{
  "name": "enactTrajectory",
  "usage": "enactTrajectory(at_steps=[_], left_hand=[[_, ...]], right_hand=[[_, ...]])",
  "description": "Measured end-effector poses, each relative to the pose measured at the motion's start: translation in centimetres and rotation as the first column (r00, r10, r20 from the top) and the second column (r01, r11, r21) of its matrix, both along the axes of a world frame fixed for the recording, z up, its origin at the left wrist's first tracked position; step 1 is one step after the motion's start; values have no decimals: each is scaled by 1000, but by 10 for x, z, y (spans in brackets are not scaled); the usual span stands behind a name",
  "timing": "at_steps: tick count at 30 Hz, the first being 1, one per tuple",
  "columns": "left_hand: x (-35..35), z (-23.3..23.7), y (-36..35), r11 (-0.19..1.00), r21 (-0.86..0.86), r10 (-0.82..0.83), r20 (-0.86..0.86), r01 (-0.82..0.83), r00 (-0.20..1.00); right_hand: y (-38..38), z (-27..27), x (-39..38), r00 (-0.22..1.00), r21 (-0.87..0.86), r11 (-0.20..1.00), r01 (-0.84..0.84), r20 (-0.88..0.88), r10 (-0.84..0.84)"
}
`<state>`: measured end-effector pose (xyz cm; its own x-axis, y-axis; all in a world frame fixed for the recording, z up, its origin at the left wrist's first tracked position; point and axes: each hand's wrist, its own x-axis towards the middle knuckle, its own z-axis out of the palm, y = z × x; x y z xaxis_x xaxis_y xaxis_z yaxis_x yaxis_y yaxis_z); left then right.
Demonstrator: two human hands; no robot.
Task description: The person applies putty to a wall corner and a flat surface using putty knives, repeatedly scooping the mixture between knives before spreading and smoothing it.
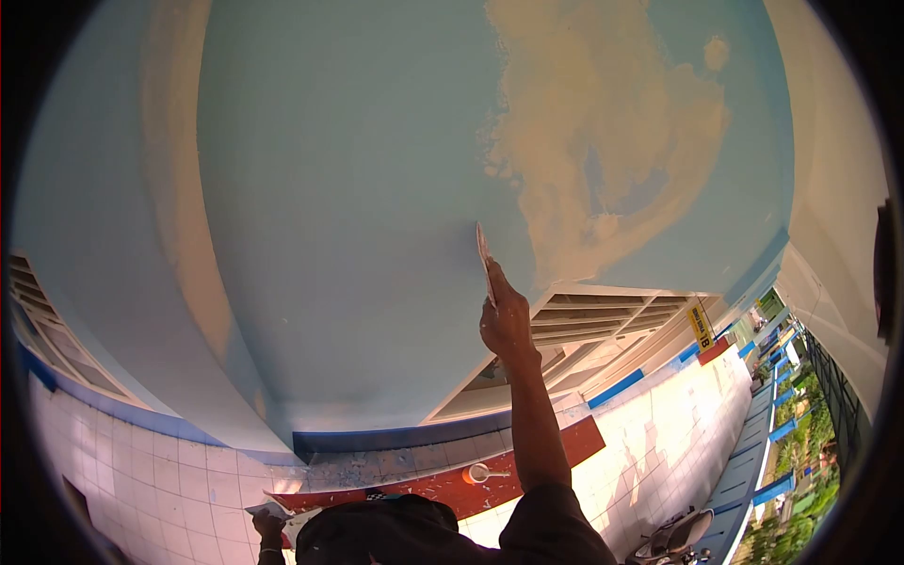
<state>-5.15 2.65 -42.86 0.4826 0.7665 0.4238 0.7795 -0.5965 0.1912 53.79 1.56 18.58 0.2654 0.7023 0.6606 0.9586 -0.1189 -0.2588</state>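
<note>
My right hand (506, 320) is raised at the wall, fingers closed around a putty knife (484, 254) seen nearly edge-on. Its blade end overlaps the blue-green wall (348, 188), just left of a large cream patch of filler (603, 122). Low at the bottom left, my left hand (270, 529) is closed on a flat, greyish plate-like tool (268, 509); my dark clothing lies beside it.
Below stands a red plank (443, 494) bearing a white and orange pot (478, 473). A louvred window (603, 315) sits right of my forearm, near a yellow sign (701, 328). White tiles (650, 414) cover the floor; a motorcycle (673, 537) is at lower right.
</note>
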Motion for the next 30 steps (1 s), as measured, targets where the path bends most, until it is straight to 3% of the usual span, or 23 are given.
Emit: enactTrajectory(at_steps=[3, 5, 6, 9, 10, 15, 16, 17, 20, 22, 25, 26, 27, 30], left_hand=[[9, 8, -9, 907, -361, 338, 321, -216, 885], [2, 11, -17, 936, -277, 268, 162, -217, 950], [-3, 11, -18, 950, -235, 231, 74, -208, 970], [-15, 18, -34, 670, -738, 446, 317, -77, 837], [-16, 17, -43, 746, -664, 380, 366, -48, 850], [-17, 12, -70, 603, -792, 569, 345, -93, 747], [-18, 12, -75, 570, -816, 597, 332, -95, 731], [-17, 12, -77, 539, -837, 621, 320, -93, 716], [-2, 7, -71, 375, -908, 884, 411, 184, 225], [-1, 11, -57, 574, -807, 634, 546, 141, 547], [0, 9, -37, 689, -706, 452, 596, 164, 664], [0, 9, -30, 712, -680, 405, 601, 175, 689], [3, 8, -30, 660, -734, 519, 598, 159, 611], [13, 22, -33, 466, -868, 824, 496, 171, 274]], right_hand=[[-22, 26, 2, 995, 200, 976, 88, -70, -76], [-24, 72, 0, 937, 243, 941, 237, -313, -155], [-23, 91, 10, 956, 261, 939, 222, -250, -156], [-11, 132, 16, 974, 245, 945, 215, -126, -188], [-6, 137, 15, 975, 225, 950, 217, -95, -200], [37, 74, 14, 969, 293, 952, 89, 195, -150], [37, 66, -2, 987, 205, 972, 118, 82, -137], [40, 53, -5, 988, 230, 971, 72, 120, -102], [24, 29, -20, 998, 92, 995, 30, 48, -35], [10, 21, -24, 994, -43, 999, -25, -107, 20], [-3, 24, 3, 993, 184, 976, 121, -39, -116], [-2, 31, 15, 981, 315, 942, 112, 114, -154], [-2, 42, 26, 946, 334, 933, 136, 235, -222], [6, 54, 53, 914, 332, 924, 192, 283, -292]])
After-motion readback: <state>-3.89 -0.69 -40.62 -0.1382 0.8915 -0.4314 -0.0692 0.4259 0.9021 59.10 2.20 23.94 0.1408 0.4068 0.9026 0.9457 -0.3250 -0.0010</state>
